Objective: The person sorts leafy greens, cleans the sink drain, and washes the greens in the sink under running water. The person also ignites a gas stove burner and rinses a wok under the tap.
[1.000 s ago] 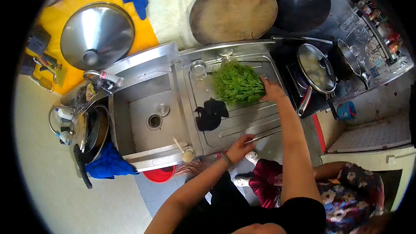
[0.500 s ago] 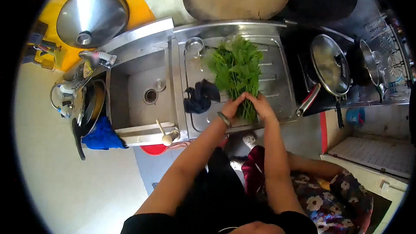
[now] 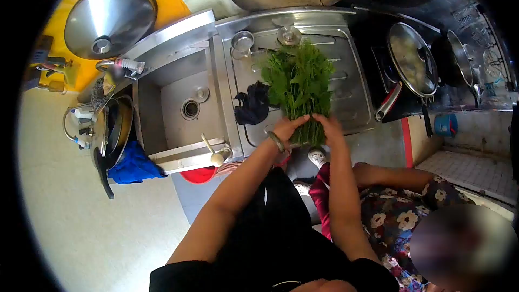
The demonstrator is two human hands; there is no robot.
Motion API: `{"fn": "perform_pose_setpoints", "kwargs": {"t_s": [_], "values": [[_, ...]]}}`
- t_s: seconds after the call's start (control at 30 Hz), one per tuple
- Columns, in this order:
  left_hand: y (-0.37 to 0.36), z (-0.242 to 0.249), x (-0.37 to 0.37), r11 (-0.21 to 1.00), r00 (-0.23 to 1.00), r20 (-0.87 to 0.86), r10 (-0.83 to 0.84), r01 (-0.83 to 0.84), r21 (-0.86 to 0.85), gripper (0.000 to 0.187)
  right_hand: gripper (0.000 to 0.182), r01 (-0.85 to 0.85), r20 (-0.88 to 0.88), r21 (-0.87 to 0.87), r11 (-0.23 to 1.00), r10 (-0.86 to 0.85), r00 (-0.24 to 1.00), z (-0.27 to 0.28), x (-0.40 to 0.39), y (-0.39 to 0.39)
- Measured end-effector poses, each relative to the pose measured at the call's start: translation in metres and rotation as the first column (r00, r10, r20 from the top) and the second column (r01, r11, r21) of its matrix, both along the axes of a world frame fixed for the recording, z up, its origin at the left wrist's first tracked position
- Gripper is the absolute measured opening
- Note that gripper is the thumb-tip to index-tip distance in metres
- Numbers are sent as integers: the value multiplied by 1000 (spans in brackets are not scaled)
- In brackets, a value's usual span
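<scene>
A large bunch of leafy greens (image 3: 301,78) lies over the ribbed steel drainboard (image 3: 351,103), leaves pointing away from me. My left hand (image 3: 286,128), with a bangle on its wrist, is closed around the left side of the stems. My right hand (image 3: 328,130) grips the stems from the right, its thumb close to the left thumb. The stem ends hang at the drainboard's front edge. To the left of the bunch lies a crumpled dark cloth (image 3: 252,104). Behind the leaves sits a small round metal dish (image 3: 289,35), and a metal cup (image 3: 243,41) stands left of it.
Left is a steel sink (image 3: 175,124) with a beige tap lever (image 3: 217,158) at its front. A lidded pan (image 3: 412,59) sits on the stove, its handle (image 3: 389,101) projecting toward the drainboard. Another person in a flowered top (image 3: 397,211) is close by my right arm.
Both hands have drawn the greens toward me, nearer the front edge, uncovering the round metal dish behind. The view has shifted slightly, and the other person has come further into it.
</scene>
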State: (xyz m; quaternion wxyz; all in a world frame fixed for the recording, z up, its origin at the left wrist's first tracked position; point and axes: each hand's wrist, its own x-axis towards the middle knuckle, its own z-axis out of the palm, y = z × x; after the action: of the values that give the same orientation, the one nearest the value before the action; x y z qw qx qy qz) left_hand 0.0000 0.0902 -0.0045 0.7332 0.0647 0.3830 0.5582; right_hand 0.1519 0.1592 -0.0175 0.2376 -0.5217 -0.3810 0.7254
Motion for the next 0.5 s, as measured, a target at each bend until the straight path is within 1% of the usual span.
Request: {"fn": "perform_pose_setpoints", "kwargs": {"t_s": [0.03, 0.13, 0.23, 0.33, 0.37, 0.43, 0.5], "values": [[1, -1, 0, 999, 999, 23, -42, 43, -5, 33, 51, -4, -43, -21, 1000, 3, 999, -5, -1, 0], [-1, -8, -5, 994, 993, -44, -108, 108, -14, 35, 45, 61, -8, 28, 998, -61, 998, -2, -4, -10], [-6, -24, -16, 984, 985, -42, -166, 162, -71, 31, 36, 80, -32, -134, 988, -85, 996, 5, 0, -13], [-11, -32, -25, 987, 973, 182, -141, 153, -51, 29, 28, 46, -267, -289, 956, -127, 955, 5, 9, -17], [-12, -33, -24, 990, 978, 166, -126, 133, -37, 29, 27, 56, -280, -314, 948, -149, 948, 4, 9, -19], [-16, -12, -25, 996, 987, 129, -91, 93, -6, 28, 25, 70, -310, -362, 930, -191, 931, 12, 2, -24], [-17, -8, -27, 992, 982, 136, -128, 129, 1, 26, 26, 55, -268, -294, 954, -138, 954, 9, -2, -26]]}}
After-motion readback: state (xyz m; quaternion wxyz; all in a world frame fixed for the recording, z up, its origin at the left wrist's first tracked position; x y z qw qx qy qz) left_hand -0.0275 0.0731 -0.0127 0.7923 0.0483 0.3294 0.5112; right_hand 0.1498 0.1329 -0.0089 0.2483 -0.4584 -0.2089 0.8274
